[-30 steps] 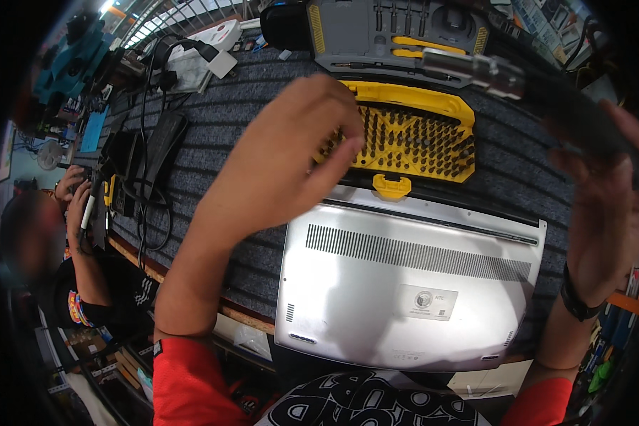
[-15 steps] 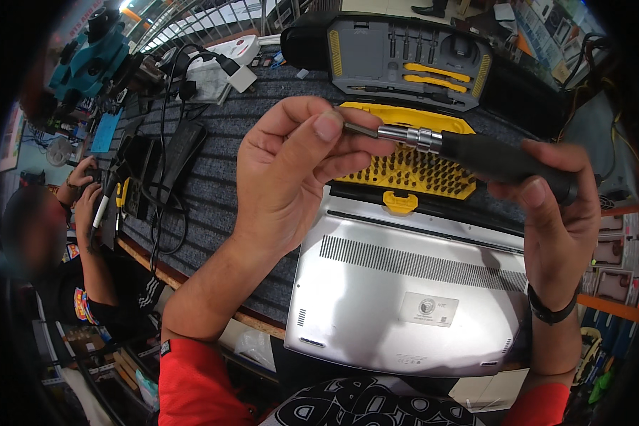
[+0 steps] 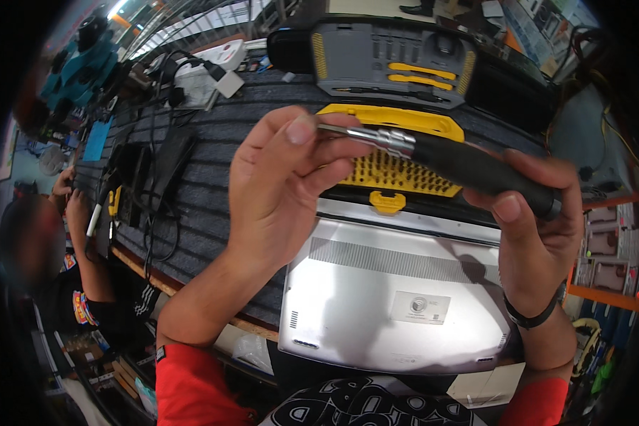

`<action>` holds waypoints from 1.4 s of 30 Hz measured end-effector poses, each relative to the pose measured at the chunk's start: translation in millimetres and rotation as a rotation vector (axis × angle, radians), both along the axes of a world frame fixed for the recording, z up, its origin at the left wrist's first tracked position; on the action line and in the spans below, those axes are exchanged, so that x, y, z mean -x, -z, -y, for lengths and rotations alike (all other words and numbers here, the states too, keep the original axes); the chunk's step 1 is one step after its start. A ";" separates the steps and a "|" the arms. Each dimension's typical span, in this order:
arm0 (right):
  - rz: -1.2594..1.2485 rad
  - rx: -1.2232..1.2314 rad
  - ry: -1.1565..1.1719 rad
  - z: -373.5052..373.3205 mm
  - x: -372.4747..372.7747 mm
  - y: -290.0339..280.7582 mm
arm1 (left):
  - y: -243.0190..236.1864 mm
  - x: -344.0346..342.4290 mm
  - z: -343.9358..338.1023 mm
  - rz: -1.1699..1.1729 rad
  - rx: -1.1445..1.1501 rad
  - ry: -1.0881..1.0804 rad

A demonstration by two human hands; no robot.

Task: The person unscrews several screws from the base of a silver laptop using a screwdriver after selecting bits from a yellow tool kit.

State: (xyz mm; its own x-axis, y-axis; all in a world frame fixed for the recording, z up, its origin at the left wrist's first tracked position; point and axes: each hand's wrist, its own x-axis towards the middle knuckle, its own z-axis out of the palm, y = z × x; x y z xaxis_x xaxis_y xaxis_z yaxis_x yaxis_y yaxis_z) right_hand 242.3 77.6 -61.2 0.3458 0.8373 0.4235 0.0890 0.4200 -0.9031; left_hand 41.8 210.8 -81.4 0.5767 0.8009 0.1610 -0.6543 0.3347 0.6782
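My right hand (image 3: 539,213) is wrapped round the black handle of a screwdriver (image 3: 468,165), held level above the bench with its silver collar to the left. At the collar's end, my left hand (image 3: 280,167) pinches the thin metal bit (image 3: 334,129) between thumb and forefinger, the other fingers curled loosely. Below both hands lies a silver laptop (image 3: 362,298), bottom cover up, with a vent strip and a label. Just behind the laptop sits a yellow bit holder (image 3: 388,203) filled with rows of small bits, partly hidden by the screwdriver.
Farther back, an open grey tool case (image 3: 362,57) holds yellow pry tools (image 3: 422,67). Black cables (image 3: 165,206) and a white adapter (image 3: 228,84) lie on the ribbed mat (image 3: 213,163). At the far left another person's hands (image 3: 74,202) work near a teal device (image 3: 82,71).
Both hands, still joined by the screwdriver and bit, sit slightly left in the picture. The whole scene has also shifted a little left as the view turned. The grips look the same.
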 end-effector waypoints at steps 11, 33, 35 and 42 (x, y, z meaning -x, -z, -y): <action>0.162 0.040 0.070 3.3 -10.0 -30.1 | -0.8 6.2 -3.8 -0.143 -0.382 -0.174; 0.159 0.323 -0.124 1.2 -48.3 -36.7 | -4.4 4.2 2.1 -0.381 -0.448 -0.092; 0.183 0.301 -0.114 -0.2 -43.5 -35.1 | -6.5 5.3 3.2 -0.393 -0.425 -0.096; 0.084 0.151 -0.062 -7.8 -27.6 -25.5 | 1.3 -2.1 7.7 -0.382 -0.412 -0.022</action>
State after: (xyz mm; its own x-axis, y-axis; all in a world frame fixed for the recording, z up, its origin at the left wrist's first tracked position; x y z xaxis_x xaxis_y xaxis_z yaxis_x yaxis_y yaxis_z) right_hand 269.8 85.3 -35.6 0.2603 0.9123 0.3163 0.1450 0.2870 -0.9469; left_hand 44.0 203.1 -82.8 0.6393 0.7284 0.2464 -0.3406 -0.0191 0.9400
